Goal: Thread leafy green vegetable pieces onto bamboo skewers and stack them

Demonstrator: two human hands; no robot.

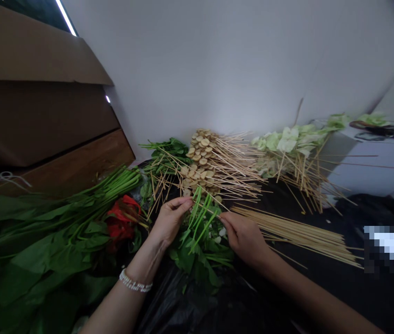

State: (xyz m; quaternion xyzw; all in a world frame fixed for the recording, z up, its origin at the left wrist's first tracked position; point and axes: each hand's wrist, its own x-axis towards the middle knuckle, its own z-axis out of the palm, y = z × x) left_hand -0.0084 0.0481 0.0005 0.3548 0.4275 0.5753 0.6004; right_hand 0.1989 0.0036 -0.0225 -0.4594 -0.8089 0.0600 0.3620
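In front of me, green stems with leaves hanging below cross a thin bamboo skewer. My left hand, with a beaded bracelet on its wrist, is closed in a pinch at the skewer's left end, right beside the stems. On the other side, my right hand is closed round the skewer's right part. Loose leafy greens lie under both hands on black plastic. Close to my right hand is a spread of bare bamboo skewers.
Skewered pale round slices are piled behind the hands, beside skewered greens. Skewers with pale cabbage-like leaves lie back right. Long leafy greens and a red plastic piece are at left. A cardboard box and white wall stand behind.
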